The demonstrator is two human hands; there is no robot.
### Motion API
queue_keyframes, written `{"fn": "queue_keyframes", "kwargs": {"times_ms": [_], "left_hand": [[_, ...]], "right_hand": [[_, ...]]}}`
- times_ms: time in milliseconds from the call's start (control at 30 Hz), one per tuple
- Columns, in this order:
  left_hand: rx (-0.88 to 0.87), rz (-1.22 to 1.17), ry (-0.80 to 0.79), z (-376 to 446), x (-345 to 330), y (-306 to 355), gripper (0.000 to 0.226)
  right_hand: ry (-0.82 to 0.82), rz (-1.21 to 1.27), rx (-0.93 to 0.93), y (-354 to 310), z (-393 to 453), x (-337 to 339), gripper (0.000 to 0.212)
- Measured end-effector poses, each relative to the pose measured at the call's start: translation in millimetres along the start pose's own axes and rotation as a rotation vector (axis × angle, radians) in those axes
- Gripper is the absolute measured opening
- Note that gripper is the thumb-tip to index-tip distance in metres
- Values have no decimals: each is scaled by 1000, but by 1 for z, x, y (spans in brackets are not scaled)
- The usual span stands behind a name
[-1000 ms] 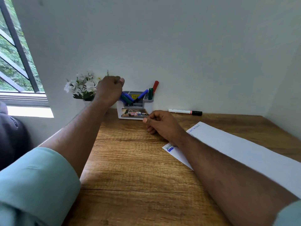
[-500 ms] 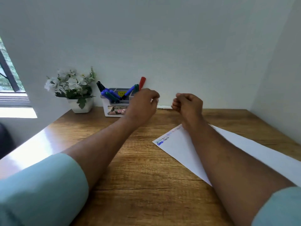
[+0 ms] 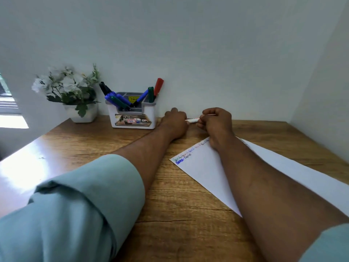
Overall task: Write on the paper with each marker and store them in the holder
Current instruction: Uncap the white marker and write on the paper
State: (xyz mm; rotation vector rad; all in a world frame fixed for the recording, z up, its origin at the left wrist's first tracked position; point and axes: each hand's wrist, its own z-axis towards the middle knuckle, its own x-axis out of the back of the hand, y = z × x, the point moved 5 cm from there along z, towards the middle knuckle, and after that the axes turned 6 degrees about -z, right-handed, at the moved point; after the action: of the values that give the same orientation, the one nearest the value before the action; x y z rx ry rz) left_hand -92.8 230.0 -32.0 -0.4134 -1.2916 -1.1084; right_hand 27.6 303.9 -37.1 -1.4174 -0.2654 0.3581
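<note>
Both hands have reached the white marker [image 3: 192, 120]; grips unclear; wooden desk [image 3: 170, 233], white walls.

Marker holder [image 3: 132, 118] at worktop [image 3: 85, 148] rear against wall, flower pot [image 3: 82, 114] left of it, loose marker [image 3: 192, 120] right, paper [image 3: 204, 167] in front of marker.

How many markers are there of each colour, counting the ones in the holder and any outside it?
Black marker: 1
Blue markers: 3
Green markers: 2
Red marker: 1
White-barrelled marker, outside the holder: 1
Total: 8
</note>
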Motion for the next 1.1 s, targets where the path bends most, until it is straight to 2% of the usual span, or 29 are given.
{"fn": "queue_keyframes", "kwargs": {"times_ms": [67, 167, 233, 333, 400, 433, 500, 533, 600, 667, 767, 900, 1000, 1033, 1100], "left_hand": [[-8, -84, 87, -5, 6, 0, 31], [-44, -267, 238, -19, 21, 3, 28], [-66, -346, 317, -35, 34, 5, 32], [-88, -497, 328, -69, 55, 9, 42], [-21, -713, 324, -92, 69, 5, 59], [36, -836, 333, -101, 75, 0, 60], [120, -972, 358, -116, 81, -15, 38], [123, -909, 368, -123, 84, -22, 29], [66, -696, 329, -127, 83, -29, 42], [42, -668, 246, -129, 77, -28, 49], [35, -754, 187, -125, 72, -24, 42], [64, -893, 152, -124, 70, -18, 53], [73, -1035, 154, -121, 69, -5, 33], [75, -1033, 184, -119, 69, -5, 27], [60, -848, 231, -111, 68, -8, 22]], "right_hand": [[-3, -161, 59, 1, 0, -3, 32], [-58, -464, 242, -5, -5, -10, 47], [-125, -559, 345, -10, -11, -17, 40], [-179, -681, 504, -20, -23, -29, 7], [-149, -689, 588, -30, -30, -32, 13], [-145, -639, 599, -36, -35, -34, 15], [-282, -442, 512, -44, -46, -38, 19], [-397, -340, 419, -45, -50, -41, 22], [-581, -253, 259, -45, -57, -48, 33], [-662, -258, 209, -44, -60, -51, 34], [-704, -189, 178, -43, -59, -53, 20], [-724, -111, 100, -39, -59, -53, 19], [-742, -15, 68, -44, -63, -58, 22], [-743, 10, 70, -46, -63, -58, 23], [-754, 31, 65, -49, -63, -57, 23]]}}
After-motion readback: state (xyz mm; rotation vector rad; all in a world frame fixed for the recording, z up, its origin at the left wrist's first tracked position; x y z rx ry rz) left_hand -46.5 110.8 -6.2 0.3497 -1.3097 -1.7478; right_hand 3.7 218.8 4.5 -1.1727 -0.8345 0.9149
